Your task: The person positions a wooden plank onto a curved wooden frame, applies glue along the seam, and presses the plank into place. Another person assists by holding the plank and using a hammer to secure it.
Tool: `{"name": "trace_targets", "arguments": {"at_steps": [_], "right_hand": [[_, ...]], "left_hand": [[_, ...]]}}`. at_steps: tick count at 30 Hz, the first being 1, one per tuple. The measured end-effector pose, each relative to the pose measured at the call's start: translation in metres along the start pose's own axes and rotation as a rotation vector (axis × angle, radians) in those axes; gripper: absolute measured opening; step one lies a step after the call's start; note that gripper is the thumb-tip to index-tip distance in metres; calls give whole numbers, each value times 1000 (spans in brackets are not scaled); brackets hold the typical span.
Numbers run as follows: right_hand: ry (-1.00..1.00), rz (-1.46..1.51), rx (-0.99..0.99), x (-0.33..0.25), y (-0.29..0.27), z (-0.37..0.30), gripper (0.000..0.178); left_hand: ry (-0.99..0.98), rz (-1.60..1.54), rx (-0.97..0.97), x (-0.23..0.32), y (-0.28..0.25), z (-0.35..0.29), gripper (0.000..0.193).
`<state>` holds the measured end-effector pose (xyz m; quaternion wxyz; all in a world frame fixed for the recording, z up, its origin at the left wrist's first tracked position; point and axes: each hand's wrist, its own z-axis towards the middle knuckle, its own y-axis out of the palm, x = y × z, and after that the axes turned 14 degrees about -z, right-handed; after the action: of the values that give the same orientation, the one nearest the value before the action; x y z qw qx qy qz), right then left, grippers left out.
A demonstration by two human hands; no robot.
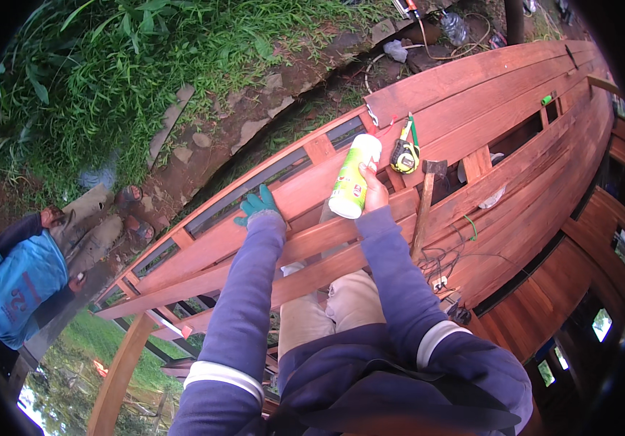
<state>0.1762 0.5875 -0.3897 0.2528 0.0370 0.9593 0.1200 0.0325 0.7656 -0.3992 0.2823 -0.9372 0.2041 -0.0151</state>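
Observation:
My right hand (375, 190) is bare and wraps round a white and lime-green plastic bottle (354, 174), held tilted above the reddish wooden planks. In a teal glove, my left hand (259, 205) rests on a plank (305, 195) with its fingers spread. Just right of the bottle lies a yellow and black tape measure (404, 157), with a green pen-like stick (413, 131) beside it. A hammer (424, 207) with a wooden handle lies across the boards, to the right of my right hand.
Gaps show between the planks around my legs. A dark cable (447, 256) lies on the boards at right. At far left is a person in a blue shirt (23, 280). Grass (145, 65) and a stone edge (250, 131) run behind the planks; a wooden post (120, 374) slants at lower left.

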Motion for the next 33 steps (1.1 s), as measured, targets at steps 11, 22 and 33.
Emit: {"name": "trace_targets", "arguments": {"at_steps": [11,22,33], "right_hand": [[57,-400,-194,28,-12,-19,30],[212,-407,-210,28,9,-25,39],[330,-208,-231,38,16,-48,41]], "left_hand": [[47,-16,114,-13,25,15,92],[63,-66,174,-17,40,22,62],[56,-26,189,-15,38,21,61]]}}
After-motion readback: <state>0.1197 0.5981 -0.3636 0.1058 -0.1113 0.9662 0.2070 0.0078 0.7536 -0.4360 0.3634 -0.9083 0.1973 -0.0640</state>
